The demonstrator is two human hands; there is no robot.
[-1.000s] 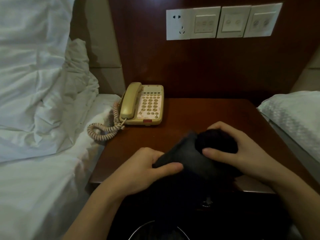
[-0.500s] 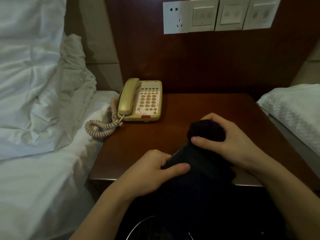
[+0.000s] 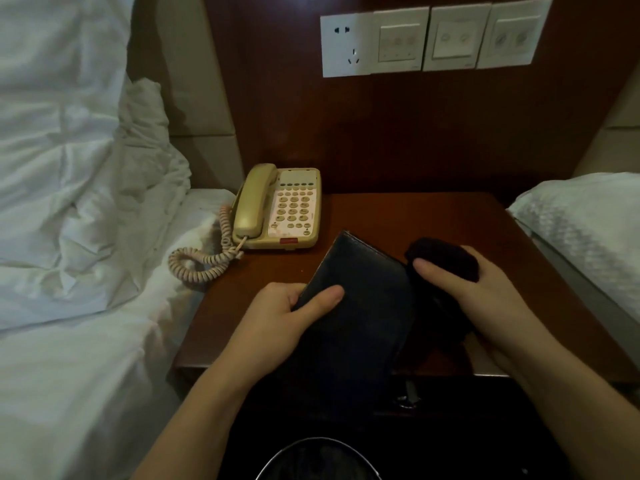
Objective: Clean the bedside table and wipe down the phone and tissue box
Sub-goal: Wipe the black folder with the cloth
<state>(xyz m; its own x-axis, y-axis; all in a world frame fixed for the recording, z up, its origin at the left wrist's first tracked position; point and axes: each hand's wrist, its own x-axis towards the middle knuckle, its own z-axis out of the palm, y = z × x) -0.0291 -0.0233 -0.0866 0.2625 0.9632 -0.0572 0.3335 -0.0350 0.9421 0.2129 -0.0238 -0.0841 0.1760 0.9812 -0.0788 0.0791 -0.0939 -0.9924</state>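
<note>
In the head view, the left hand (image 3: 277, 317) gripped a dark, flat rectangular box (image 3: 356, 306), probably the tissue box with a smooth leather-like cover, with the thumb lying across its top face and the fingers curled under its left edge. The box was tilted, its far corner raised above the bedside table (image 3: 433, 216), and its near end hung past the front edge of the table. The right hand (image 3: 485, 292) was closed around a dark, soft, bunched cloth (image 3: 446, 258), the thumb pressing on its near side, and the cloth was touching the right edge of the box. The table top was of polished reddish-brown wood with a straight front edge. At its back left corner stood a beige plastic phone (image 3: 284, 209) with rounded buttons and the handset resting in its cradle; its coiled cord (image 3: 204, 258) hung off the left side onto the white, wrinkled bed linen (image 3: 86, 202). On the dark wooden wall panel above were a white socket and switch plates (image 3: 433, 39). A pale quilted pillow (image 3: 585, 230) lay to the right of the table.
</note>
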